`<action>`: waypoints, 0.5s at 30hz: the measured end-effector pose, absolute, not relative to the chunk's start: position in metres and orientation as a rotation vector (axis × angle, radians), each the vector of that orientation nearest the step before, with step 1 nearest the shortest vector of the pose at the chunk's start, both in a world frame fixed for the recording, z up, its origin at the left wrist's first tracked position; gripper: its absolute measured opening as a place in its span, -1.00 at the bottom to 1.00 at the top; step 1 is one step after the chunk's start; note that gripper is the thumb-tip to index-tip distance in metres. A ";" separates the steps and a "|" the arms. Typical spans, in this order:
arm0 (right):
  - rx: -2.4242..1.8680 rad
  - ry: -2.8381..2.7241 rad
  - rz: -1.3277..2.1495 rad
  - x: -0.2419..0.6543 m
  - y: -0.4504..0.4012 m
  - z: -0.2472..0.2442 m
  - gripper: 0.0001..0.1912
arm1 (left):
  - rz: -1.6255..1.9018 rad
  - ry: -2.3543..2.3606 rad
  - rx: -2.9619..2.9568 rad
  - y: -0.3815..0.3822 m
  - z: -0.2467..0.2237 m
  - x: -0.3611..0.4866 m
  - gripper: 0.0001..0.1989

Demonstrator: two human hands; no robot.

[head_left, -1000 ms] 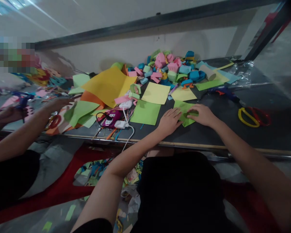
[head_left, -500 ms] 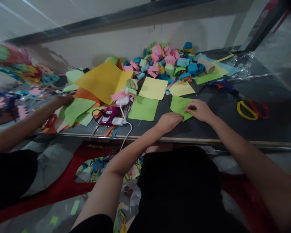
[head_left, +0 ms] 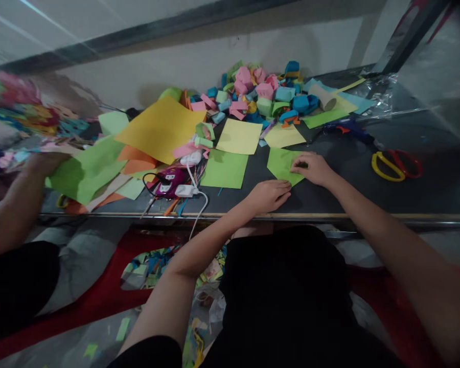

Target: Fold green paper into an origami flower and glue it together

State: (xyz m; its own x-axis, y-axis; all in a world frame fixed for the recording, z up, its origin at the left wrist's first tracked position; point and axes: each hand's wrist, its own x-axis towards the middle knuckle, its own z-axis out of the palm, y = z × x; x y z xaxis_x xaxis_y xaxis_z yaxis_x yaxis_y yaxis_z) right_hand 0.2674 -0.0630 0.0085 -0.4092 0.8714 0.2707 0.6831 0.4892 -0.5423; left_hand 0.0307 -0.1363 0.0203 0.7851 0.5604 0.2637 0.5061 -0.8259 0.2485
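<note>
My left hand [head_left: 270,196]: loosely extended, green sheet's [head_left: 278,162] 6 o'clock | my right hand [head_left: 314,167]: its 3 o'clock, grip unclear

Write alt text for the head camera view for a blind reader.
A person's left hand and right hand are at a green sheet on a dark table. Scissors lie to its right, a purple socket left, colourful paper pieces piled behind.
</note>
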 end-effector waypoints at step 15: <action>-1.137 -2.576 -0.023 0.259 -0.166 0.035 -0.50 | 0.340 1.036 2.791 -0.174 0.016 0.037 -0.23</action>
State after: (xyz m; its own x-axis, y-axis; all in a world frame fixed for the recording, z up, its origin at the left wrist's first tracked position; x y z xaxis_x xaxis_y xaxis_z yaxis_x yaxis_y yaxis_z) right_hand 0.2589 -0.1657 0.0354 -0.6303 0.7165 0.2989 0.7217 0.6827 -0.1147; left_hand 0.0367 -0.1741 0.0158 0.7365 0.6572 0.1601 0.6245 -0.7516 0.2124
